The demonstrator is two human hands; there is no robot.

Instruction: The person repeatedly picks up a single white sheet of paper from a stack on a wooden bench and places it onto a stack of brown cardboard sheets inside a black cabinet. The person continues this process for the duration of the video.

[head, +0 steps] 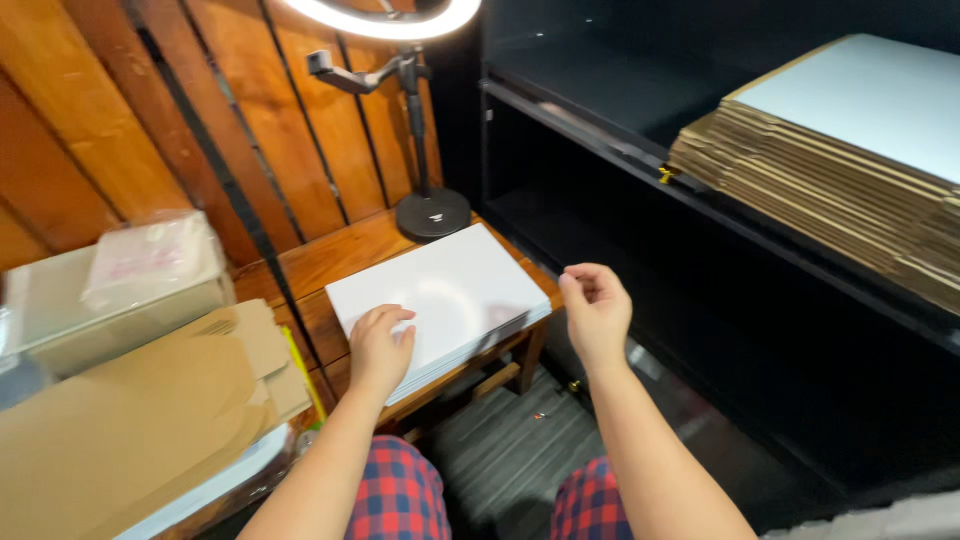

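Sheets point(440, 290) of smooth white board lie in a flat, squared stack on a small wooden table point(330, 255), the top one glossy enough to catch a round glare. The left hand point(380, 345) rests palm down on the stack's near left corner, fingers loosely curled and close together, tips on the top sheet. The right hand point(595, 312) hangs in the air just past the stack's right edge, touching nothing, fingers half curled toward the palm. At the table's back stands a lamp base point(432, 213), a black round disc with a thin pole rising to a glowing ring light point(385, 20). Left of the table, a pale open box point(110, 310) holds a crinkled clear plastic bag point(150, 255), and brown flattened cartons point(140, 420) lie in front of it. On the right, a black shelf point(700, 205) carries a tall pile of corrugated cardboard point(830, 190) topped with a white face. Slanted wooden planks point(200, 120) form the wall behind; the floor below is dark and ribbed.
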